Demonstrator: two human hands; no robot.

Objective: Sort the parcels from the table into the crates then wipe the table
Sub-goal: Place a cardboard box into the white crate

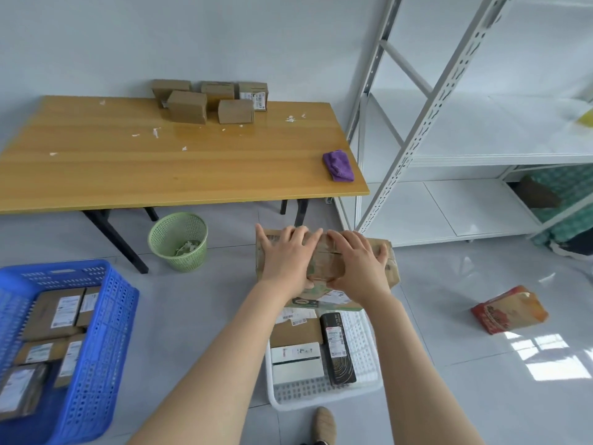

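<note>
Head view: the wooden counter (160, 168) stands against the wall. On the floor before it lie a blue crate (106, 316) at left and a white crate (369, 354) at centre (both hold labelled parcels). Over the white crate's far end, the left hand (285, 255) and right hand (359, 258) grip a brown cardboard parcel (324, 261), fingers curled over its top edge; it perhaps rests on the parcels below. Five small cardboard boxes (208, 101) bunch at the counter's far edge, and a purple cloth (338, 165) lies at its right corner.
</note>
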